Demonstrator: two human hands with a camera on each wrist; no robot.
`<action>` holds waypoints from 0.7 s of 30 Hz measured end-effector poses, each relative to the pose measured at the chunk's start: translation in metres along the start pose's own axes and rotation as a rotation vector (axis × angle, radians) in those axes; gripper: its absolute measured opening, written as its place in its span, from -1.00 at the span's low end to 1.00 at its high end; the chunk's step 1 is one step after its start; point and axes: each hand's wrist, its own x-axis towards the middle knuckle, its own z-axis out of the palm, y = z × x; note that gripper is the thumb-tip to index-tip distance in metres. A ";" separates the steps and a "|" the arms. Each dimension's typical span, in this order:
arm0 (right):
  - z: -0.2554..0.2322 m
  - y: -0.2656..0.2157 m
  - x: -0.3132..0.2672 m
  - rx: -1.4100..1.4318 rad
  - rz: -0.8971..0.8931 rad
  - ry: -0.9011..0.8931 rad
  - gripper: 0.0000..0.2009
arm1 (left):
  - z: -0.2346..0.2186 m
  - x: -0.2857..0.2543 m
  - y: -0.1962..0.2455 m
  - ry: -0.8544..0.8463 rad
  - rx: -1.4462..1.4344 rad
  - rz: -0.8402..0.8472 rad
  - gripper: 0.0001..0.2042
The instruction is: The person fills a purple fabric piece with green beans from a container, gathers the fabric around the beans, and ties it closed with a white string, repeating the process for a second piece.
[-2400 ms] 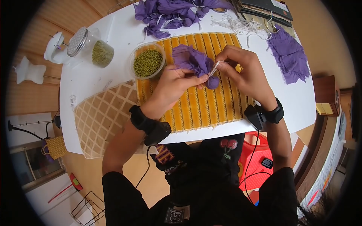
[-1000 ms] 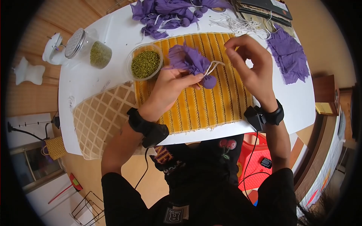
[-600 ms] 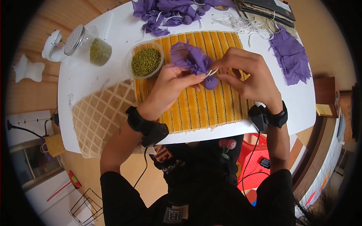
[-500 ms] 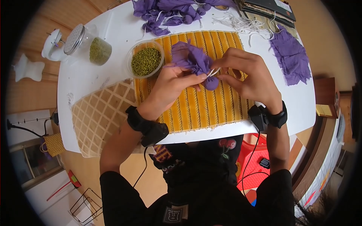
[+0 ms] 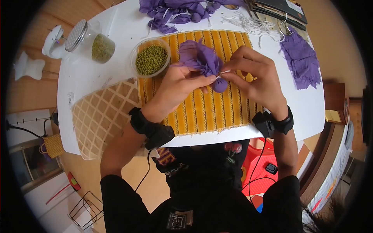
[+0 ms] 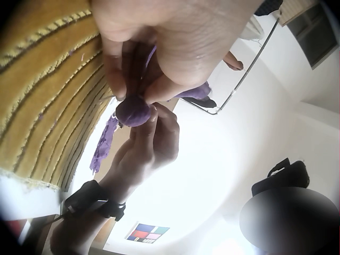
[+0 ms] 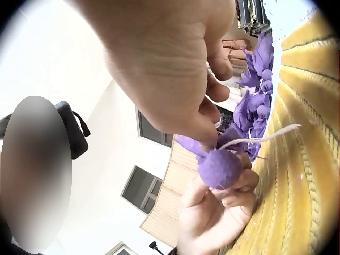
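Over the yellow striped mat [image 5: 202,112] my left hand [image 5: 175,85] pinches the gathered neck of a purple cloth bundle [image 5: 199,57]. Its loose cloth fans out above the thumb, and a round stuffed ball [image 7: 219,169] bulges below. White string [image 7: 265,139] runs around the neck, one end sticking out in the right wrist view. The thumb and index finger of my right hand [image 5: 258,75] pinch the string right beside the neck. In the left wrist view, fingertips of both hands surround the ball [image 6: 133,110].
A clear bowl [image 5: 132,62] of green beans stands left of the hands, with a lidded jar [image 5: 103,48] farther left. Tied purple bundles [image 5: 178,17], loose white strings [image 5: 252,24] and flat purple cloth [image 5: 301,58] lie around the far side. A tan lattice cloth [image 5: 103,116] lies front left.
A second ago my right hand was off the string, raised to the right. It has come back and now pinches the string close to the neck. The left hand keeps its hold.
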 end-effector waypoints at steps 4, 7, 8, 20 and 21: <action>0.007 -0.012 0.002 0.027 0.037 0.062 -0.85 | 0.001 0.000 0.002 0.013 -0.022 -0.001 -0.84; 0.007 -0.011 0.000 0.029 0.097 0.113 -0.87 | -0.005 0.000 0.001 -0.047 -0.006 -0.043 -0.78; 0.007 -0.008 -0.001 0.013 0.068 0.152 -0.89 | -0.005 0.000 0.001 -0.046 -0.007 -0.042 -0.78; 0.007 -0.005 0.000 0.018 0.043 0.044 -0.85 | -0.002 0.000 0.003 -0.041 -0.074 0.000 -0.77; 0.008 -0.003 0.000 0.018 0.043 0.042 -0.85 | -0.001 0.000 0.004 -0.039 -0.081 0.025 -0.78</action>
